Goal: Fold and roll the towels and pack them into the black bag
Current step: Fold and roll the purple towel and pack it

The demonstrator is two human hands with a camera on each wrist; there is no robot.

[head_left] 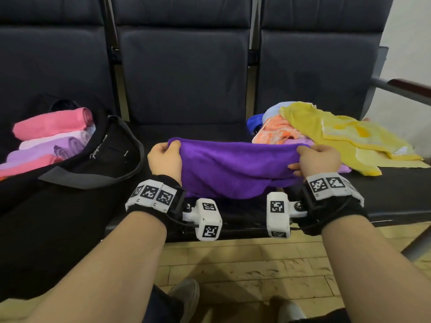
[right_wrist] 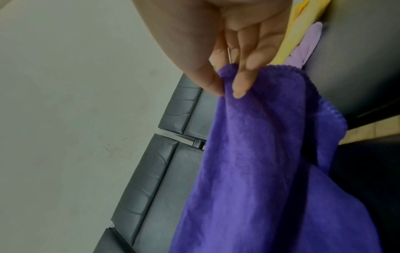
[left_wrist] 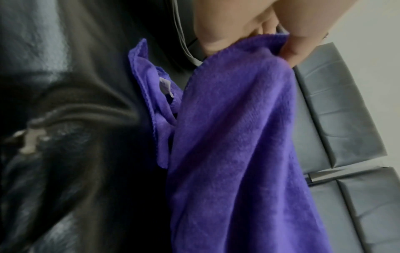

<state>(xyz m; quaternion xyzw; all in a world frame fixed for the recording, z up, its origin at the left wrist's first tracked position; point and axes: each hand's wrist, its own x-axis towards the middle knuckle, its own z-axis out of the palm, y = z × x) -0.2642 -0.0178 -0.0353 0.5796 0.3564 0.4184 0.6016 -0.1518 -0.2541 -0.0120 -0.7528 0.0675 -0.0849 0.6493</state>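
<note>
left hand [head_left: 166,157] and right hand [head_left: 319,160] are each pinching a corner of the purple towel [head_left: 235,166], right of the black bag [head_left: 102,157].

Head view: even, soft indoor light, moderately bright, no hard shadows; straight lines of the seat backs [head_left: 184,73] bow toward the frame edges from the wide lens, and detail softens at the corners. Left wrist view: dimmer, the black bag [left_wrist: 65,137] smeared by blur with pale sheen patches, purple towel [left_wrist: 233,154] nap fairly sharp. Right wrist view: muted, greyish cast, the fingers [right_wrist: 242,85] close and soft-focused.
</note>
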